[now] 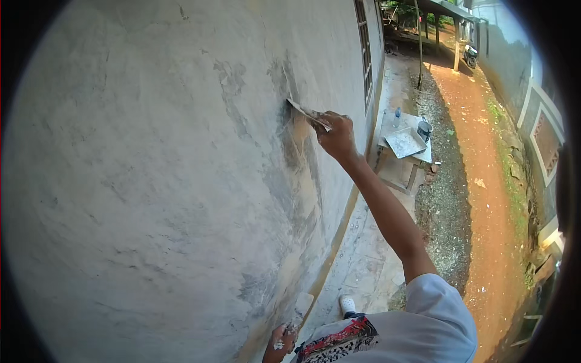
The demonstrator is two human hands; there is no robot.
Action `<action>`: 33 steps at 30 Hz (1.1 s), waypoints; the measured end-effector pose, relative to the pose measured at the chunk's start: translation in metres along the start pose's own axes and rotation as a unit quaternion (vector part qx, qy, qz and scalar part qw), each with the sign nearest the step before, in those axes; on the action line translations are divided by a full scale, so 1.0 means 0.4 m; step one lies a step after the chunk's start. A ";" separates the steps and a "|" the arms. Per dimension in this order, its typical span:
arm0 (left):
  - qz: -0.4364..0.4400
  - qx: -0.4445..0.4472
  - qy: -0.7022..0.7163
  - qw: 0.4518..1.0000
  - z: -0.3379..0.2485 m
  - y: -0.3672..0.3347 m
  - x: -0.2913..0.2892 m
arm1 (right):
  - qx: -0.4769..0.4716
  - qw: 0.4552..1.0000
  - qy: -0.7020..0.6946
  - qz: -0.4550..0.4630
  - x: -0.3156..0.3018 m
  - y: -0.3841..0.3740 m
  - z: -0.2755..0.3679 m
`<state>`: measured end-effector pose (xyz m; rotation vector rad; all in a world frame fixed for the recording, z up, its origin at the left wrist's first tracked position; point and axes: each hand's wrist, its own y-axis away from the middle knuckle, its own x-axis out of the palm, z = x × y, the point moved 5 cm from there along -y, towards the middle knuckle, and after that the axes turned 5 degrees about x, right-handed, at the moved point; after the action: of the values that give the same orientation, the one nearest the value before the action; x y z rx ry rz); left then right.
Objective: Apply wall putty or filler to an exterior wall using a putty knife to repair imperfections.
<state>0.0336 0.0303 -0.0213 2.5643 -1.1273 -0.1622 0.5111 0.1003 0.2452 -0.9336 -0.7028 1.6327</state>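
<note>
In front of me rises a grey plastered wall (151, 151) with darker damp-looking patches and a tan strip. My right hand (337, 136) is closed around a putty knife (307, 112), whose blade edge meets the wall at a dark patch. Low in the picture, my left hand (280, 343) is closed on a flat pale scraper (302, 304), held near the foot of the wall. White smears mark that hand, and its lower part is cut off by the picture's edge.
Ahead along the wall stands a low table (387, 124) with a whitish tray (405, 142), a dark bucket (425, 130) and a bottle (397, 116). A barred window (364, 48) is farther along. Gravel (445, 199) and a reddish dirt path (484, 212) run to the right.
</note>
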 end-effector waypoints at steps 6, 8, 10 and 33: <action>-0.019 -0.100 -0.030 0.994 -0.044 0.017 0.029 | 0.018 0.995 -0.040 0.095 0.012 0.251 0.086; -0.015 -0.092 -0.069 0.993 -0.040 -0.005 0.028 | 0.100 0.975 -0.153 0.123 -0.014 0.216 0.083; -0.002 -0.083 -0.111 0.990 -0.050 -0.017 0.026 | 0.253 0.871 -0.393 0.152 -0.009 0.156 0.023; 0.007 -0.024 -0.027 0.999 -0.005 0.015 -0.011 | 0.203 0.978 -0.010 0.041 0.003 -0.008 -0.078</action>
<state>0.0270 0.0301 -0.0175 2.5223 -1.1467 -0.2543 0.5392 0.1019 0.2315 -0.6560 -0.3261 1.7750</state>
